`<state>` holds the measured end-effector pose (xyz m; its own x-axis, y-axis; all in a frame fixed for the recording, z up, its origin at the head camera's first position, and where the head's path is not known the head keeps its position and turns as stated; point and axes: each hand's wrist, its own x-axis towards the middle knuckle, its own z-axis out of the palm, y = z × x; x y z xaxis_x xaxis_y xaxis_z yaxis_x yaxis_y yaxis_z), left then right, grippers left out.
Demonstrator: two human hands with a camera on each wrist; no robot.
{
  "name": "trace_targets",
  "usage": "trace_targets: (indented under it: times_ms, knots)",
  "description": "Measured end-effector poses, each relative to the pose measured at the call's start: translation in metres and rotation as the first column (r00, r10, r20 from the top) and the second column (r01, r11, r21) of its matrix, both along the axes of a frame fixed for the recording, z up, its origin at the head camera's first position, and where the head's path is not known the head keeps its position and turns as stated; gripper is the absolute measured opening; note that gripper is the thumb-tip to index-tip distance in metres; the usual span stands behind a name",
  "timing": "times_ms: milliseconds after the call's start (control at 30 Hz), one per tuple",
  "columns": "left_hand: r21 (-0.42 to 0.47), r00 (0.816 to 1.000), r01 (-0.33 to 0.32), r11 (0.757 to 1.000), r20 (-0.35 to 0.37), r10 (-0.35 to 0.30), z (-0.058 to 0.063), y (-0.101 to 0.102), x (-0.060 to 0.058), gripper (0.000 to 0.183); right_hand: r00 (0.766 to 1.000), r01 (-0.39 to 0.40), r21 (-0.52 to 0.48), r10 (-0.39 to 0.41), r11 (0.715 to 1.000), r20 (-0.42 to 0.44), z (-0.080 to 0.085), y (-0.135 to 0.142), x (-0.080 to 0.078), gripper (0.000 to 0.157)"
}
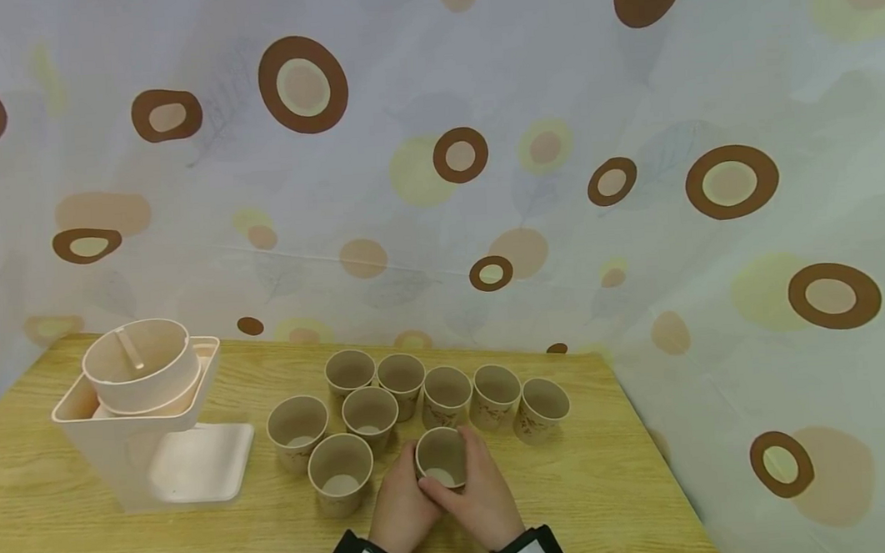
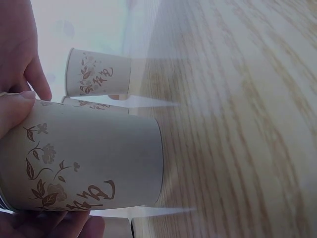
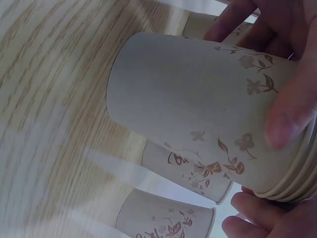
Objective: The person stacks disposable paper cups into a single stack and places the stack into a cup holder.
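Both hands are around a stack of paper cups [image 1: 441,458] near the front middle of the table. Several nested rims show at the stack's mouth in the right wrist view, and the outer cup [image 3: 183,94] has a brown flower print. My left hand [image 1: 404,506] grips the stack from the left, and my right hand [image 1: 484,496] grips it from the right with the thumb across its near side. The stack's base is close to the wood in the left wrist view. Just left stands a single paper cup [image 1: 341,486]; another cup [image 1: 370,414] is right behind the hands.
More upright paper cups, such as the rightmost cup [image 1: 542,409], stand in a loose row behind the hands. At the left is a white plastic holder [image 1: 122,460] with round beige containers [image 1: 143,384] in its top. A patterned sheet [image 1: 409,220] hangs behind the wooden table [image 1: 589,503].
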<state>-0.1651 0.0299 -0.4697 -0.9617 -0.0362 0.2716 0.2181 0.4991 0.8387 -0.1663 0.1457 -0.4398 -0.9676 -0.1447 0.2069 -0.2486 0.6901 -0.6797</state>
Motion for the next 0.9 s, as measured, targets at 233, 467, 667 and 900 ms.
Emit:
trace_targets:
  times_ms: [233,467,667,900]
  knots:
    - [-0.004,1.0,-0.009,1.0,-0.017,0.009,0.001,0.0,-0.002,0.061,1.0,0.005,-0.001,-0.005,1.0,0.004,0.004,-0.003,-0.001,0.082]
    - [0.011,1.0,0.001,1.0,-0.026,0.0,-0.001,0.0,-0.004,0.059,1.0,0.005,-0.012,-0.005,1.0,0.024,0.01,-0.006,0.001,0.083]
    - [0.064,1.0,0.023,0.998,0.011,-0.024,-0.002,-0.001,-0.003,0.063,0.998,0.019,-0.038,-0.017,0.999,0.067,0.01,0.001,-0.004,0.09]
    - [0.126,0.997,0.05,0.991,0.047,-0.056,-0.007,0.0,-0.001,0.07,0.975,0.221,-0.082,-0.221,0.972,0.002,0.024,0.04,-0.02,0.074]
